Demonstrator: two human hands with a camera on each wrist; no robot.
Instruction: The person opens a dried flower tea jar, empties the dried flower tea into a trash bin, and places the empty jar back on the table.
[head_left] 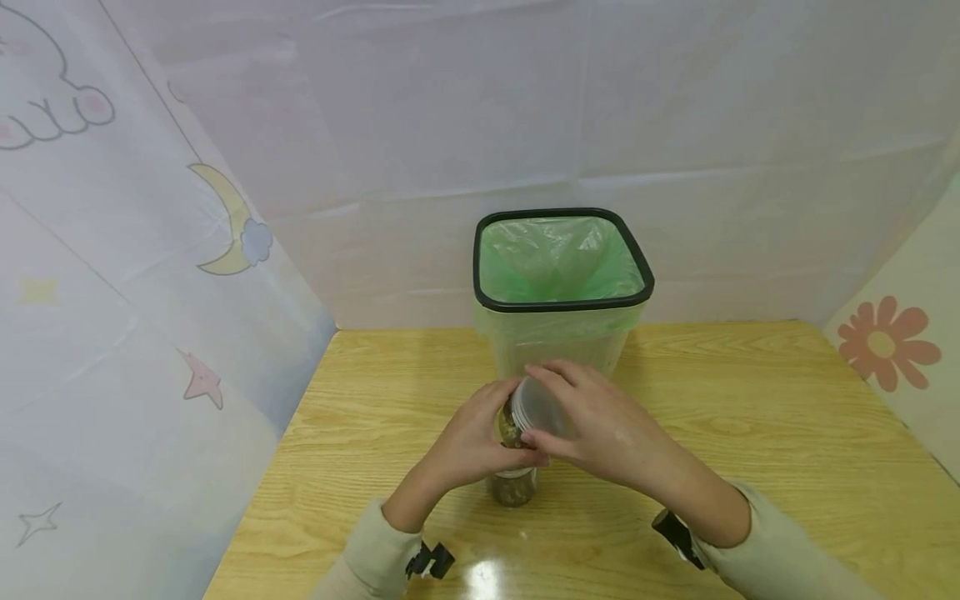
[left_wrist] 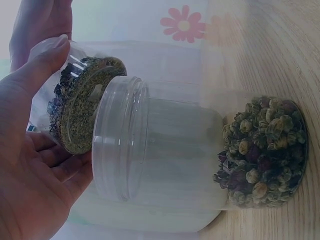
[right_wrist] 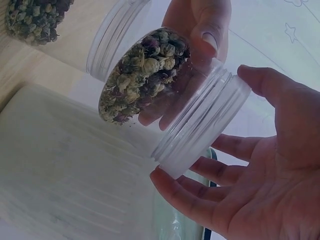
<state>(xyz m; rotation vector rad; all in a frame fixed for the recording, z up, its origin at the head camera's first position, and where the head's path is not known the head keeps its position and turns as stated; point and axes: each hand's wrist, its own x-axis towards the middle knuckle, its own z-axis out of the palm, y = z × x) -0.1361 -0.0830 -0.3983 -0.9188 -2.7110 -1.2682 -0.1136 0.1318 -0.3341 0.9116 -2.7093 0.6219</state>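
A clear jar (right_wrist: 146,75) partly filled with dried flower buds is tilted in my left hand (head_left: 472,442), whose fingers curl round its body. My right hand (head_left: 611,429) grips the frosted lid (right_wrist: 206,131) by its edge. That lid sits at the jar's mouth, with screw threads showing beside it; whether it is fully on, I cannot tell. Directly below stands a second clear jar (left_wrist: 265,155) upright on the table, with similar buds at its bottom. Its threaded rim is uncovered, close under the tilted jar's base.
Behind the hands stands a pale bin with a black rim (head_left: 566,307) and a green liner bag (head_left: 555,258). The wooden table (head_left: 750,417) meets printed cloth walls (head_left: 420,150) at the back and sides.
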